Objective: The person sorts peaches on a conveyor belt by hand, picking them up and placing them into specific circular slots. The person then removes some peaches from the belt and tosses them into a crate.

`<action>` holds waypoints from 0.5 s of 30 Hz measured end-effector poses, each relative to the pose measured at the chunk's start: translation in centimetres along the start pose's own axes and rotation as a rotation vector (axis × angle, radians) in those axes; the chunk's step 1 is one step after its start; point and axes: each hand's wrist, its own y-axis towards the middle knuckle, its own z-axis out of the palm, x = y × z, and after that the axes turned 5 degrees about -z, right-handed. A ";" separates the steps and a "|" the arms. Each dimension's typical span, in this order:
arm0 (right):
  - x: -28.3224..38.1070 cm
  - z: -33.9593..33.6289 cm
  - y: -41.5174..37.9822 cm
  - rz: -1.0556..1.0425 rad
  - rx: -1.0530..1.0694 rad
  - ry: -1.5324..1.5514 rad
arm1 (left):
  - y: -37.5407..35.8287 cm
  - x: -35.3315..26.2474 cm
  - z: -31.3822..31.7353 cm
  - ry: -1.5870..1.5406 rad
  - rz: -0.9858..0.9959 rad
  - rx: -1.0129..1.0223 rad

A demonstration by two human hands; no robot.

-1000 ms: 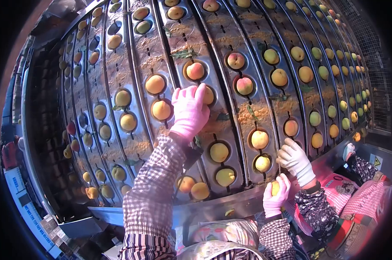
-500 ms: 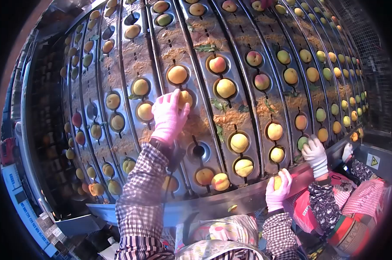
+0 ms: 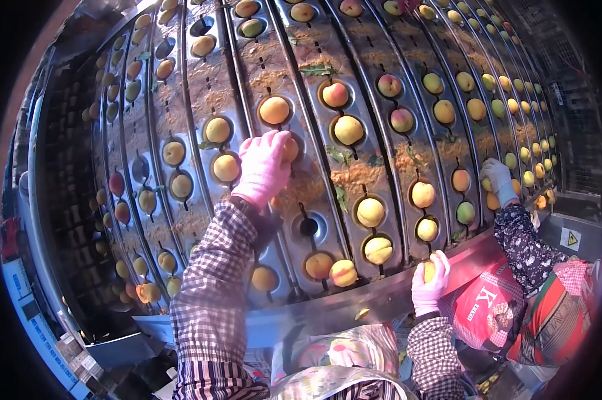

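In a pink glove, my left hand reaches over the slotted metal conveyor. Its fingers curl over a yellow peach, mostly hidden behind them, in a round cup. Just above it another peach sits in its cup, and a third peach lies to the left. My right hand, also pink-gloved, is closed around a yellow peach beside the conveyor's front edge. Near it, a peach rests in a cup.
A co-worker's white-gloved hand works at the right, over the conveyor. That person's red headscarf is close to my right hand. A metal ledge runs along the front. Pulp and leaves lie on the plates.
My left hand's fingers have closed further over the peach in the cup. My right hand stays near the edge with its peach. The co-worker's gloved hand has moved up and right.
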 end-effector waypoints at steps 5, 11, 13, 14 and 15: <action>0.1 0.2 0.1 0.006 -0.005 0.005 | -1.0 0.6 2.1 -0.035 -0.017 -0.180; 0.1 0.0 0.0 -0.003 -0.005 0.006 | -0.1 0.0 -0.3 0.007 0.014 -0.033; 0.0 0.1 0.0 -0.004 -0.006 0.010 | 0.8 0.1 -0.5 0.071 0.021 0.088; 0.0 0.1 0.0 -0.005 -0.004 0.009 | 1.1 0.2 -0.6 0.105 0.021 0.149; -0.1 0.2 0.0 -0.005 -0.003 0.009 | 1.3 0.3 -0.9 0.087 0.013 0.169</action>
